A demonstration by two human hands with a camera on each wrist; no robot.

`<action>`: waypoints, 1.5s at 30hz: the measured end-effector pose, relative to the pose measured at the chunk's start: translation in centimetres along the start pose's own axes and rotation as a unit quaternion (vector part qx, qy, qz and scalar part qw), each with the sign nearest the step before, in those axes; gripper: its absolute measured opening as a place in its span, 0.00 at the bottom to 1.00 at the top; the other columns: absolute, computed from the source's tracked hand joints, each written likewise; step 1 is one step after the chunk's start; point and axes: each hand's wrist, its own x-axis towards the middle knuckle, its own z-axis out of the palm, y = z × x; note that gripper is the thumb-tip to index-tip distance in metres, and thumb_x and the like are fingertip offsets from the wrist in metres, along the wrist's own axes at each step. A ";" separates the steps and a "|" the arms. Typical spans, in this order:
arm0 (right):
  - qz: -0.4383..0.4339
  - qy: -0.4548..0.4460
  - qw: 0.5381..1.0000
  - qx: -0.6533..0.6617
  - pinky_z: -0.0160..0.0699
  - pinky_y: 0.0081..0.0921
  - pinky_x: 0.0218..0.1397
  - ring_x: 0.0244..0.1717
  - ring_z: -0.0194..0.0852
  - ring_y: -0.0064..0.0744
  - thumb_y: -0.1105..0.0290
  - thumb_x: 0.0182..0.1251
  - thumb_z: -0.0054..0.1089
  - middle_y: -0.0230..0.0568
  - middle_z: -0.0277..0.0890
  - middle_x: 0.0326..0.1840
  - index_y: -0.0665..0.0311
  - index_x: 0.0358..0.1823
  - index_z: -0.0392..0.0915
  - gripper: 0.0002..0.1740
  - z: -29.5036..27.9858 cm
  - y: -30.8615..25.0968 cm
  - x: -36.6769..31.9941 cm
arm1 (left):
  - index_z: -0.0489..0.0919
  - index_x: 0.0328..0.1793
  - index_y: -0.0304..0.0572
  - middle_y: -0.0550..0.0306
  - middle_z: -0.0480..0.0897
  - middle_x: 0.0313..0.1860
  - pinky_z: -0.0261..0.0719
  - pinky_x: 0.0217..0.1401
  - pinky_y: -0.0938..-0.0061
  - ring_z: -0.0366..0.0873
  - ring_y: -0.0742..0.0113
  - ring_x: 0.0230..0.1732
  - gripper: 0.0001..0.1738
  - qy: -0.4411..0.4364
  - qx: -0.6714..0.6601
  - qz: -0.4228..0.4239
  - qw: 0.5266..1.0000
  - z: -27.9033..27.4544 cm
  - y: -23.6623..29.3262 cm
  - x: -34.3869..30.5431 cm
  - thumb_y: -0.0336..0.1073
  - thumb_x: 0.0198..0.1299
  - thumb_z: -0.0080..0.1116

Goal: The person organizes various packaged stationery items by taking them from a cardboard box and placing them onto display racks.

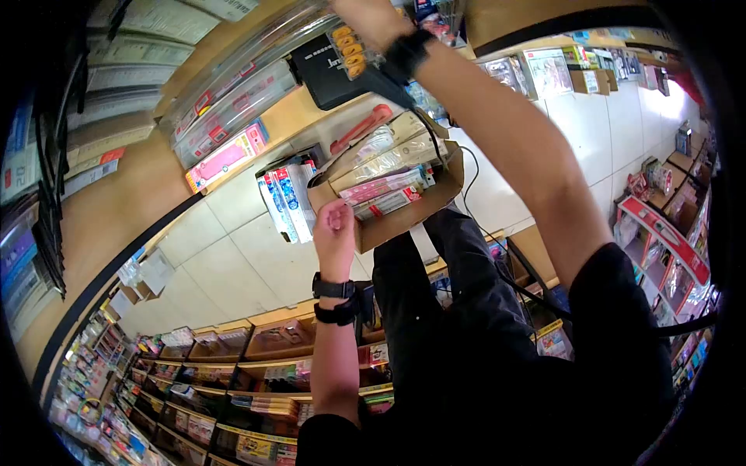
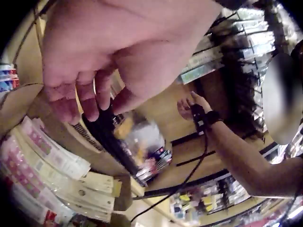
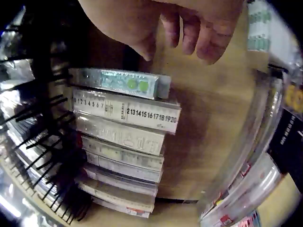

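My left hand (image 1: 336, 233) is at the near left corner of an open cardboard box (image 1: 412, 221), fingers loosely bent. In the left wrist view this hand (image 2: 109, 56) hangs over the box's edge with nothing visible between fingers and thumb. Packed in the box are flat plastic-wrapped packets (image 1: 381, 186), some pink, some cream. My right hand (image 1: 369, 19) reaches out at the top of the head view. The right wrist view shows that hand (image 3: 199, 33) with relaxed fingers, beside a stack of clear-wrapped ruler-like packs (image 3: 128, 111) on a wooden shelf.
Blue-and-white packs (image 1: 287, 202) stand left of the box. Long clear plastic cases (image 1: 233, 109), a pink box (image 1: 229, 159) and a black box (image 1: 322, 74) lie along the shelf edge. Black display hooks (image 3: 42, 156) jut out near the stack. A cable (image 1: 470, 186) runs beside the box.
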 end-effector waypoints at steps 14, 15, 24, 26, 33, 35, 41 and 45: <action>0.440 0.191 0.821 0.311 0.72 0.22 0.41 0.38 0.75 0.24 0.73 0.65 0.49 0.37 0.77 0.37 0.65 0.50 0.70 0.13 -14.3 -5.4 -35.8 | 0.67 0.58 0.41 0.44 0.73 0.54 0.68 0.59 0.60 0.70 0.47 0.57 0.28 -0.166 0.491 0.177 0.836 7.4 -11.4 7.5 0.28 0.48 0.60; 0.449 0.215 0.810 0.311 0.72 0.22 0.41 0.38 0.75 0.24 0.73 0.65 0.49 0.37 0.77 0.37 0.65 0.50 0.70 0.13 -15.2 -5.3 -37.5 | 0.68 0.57 0.43 0.46 0.73 0.54 0.67 0.60 0.59 0.69 0.47 0.57 0.26 -0.198 0.511 0.212 0.809 7.8 -12.0 7.9 0.28 0.49 0.59; 0.509 0.320 0.734 0.316 0.70 0.19 0.40 0.38 0.74 0.23 0.72 0.66 0.51 0.34 0.76 0.36 0.64 0.45 0.72 0.08 -16.4 -4.1 -48.2 | 0.72 0.47 0.46 0.51 0.73 0.47 0.71 0.51 0.59 0.72 0.50 0.51 0.18 -0.165 0.641 0.217 0.718 9.1 -13.3 8.8 0.36 0.51 0.63; 0.513 0.325 0.724 0.327 0.70 0.19 0.40 0.38 0.74 0.23 0.72 0.66 0.51 0.34 0.76 0.36 0.64 0.45 0.72 0.08 -15.7 -4.1 -48.9 | 0.73 0.45 0.46 0.51 0.75 0.44 0.72 0.50 0.59 0.73 0.51 0.48 0.16 -0.180 0.645 0.216 0.710 8.7 -14.0 8.7 0.36 0.51 0.62; 0.490 0.333 0.720 0.361 0.72 0.19 0.40 0.37 0.76 0.23 0.73 0.66 0.51 0.35 0.78 0.37 0.65 0.44 0.73 0.08 -14.8 -3.5 -48.8 | 0.76 0.37 0.45 0.51 0.80 0.35 0.73 0.45 0.58 0.77 0.50 0.41 0.06 -0.211 0.656 0.237 0.685 8.4 -14.3 8.2 0.36 0.55 0.56; 0.491 0.334 0.721 0.357 0.72 0.19 0.39 0.37 0.76 0.23 0.73 0.66 0.51 0.35 0.78 0.37 0.64 0.44 0.73 0.08 -15.0 -3.5 -48.8 | 0.77 0.37 0.46 0.51 0.81 0.34 0.74 0.42 0.58 0.77 0.50 0.40 0.06 -0.216 0.656 0.230 0.685 8.7 -13.2 7.9 0.37 0.55 0.55; 0.496 0.231 0.780 0.303 0.73 0.21 0.44 0.41 0.75 0.23 0.73 0.66 0.51 0.36 0.78 0.38 0.68 0.47 0.73 0.10 -13.6 -3.7 -46.9 | 0.78 0.45 0.39 0.52 0.82 0.34 0.77 0.39 0.72 0.80 0.64 0.38 0.11 -0.124 0.427 0.038 0.895 6.2 -3.9 4.9 0.34 0.57 0.59; 0.417 -0.009 0.822 0.388 0.72 0.21 0.50 0.46 0.72 0.24 0.69 0.69 0.50 0.39 0.76 0.43 0.69 0.57 0.66 0.18 -8.3 -5.7 -44.7 | 0.73 0.49 0.32 0.55 0.78 0.44 0.75 0.48 0.78 0.76 0.72 0.44 0.12 -0.214 -0.080 -0.178 0.957 5.6 0.8 0.7 0.23 0.58 0.56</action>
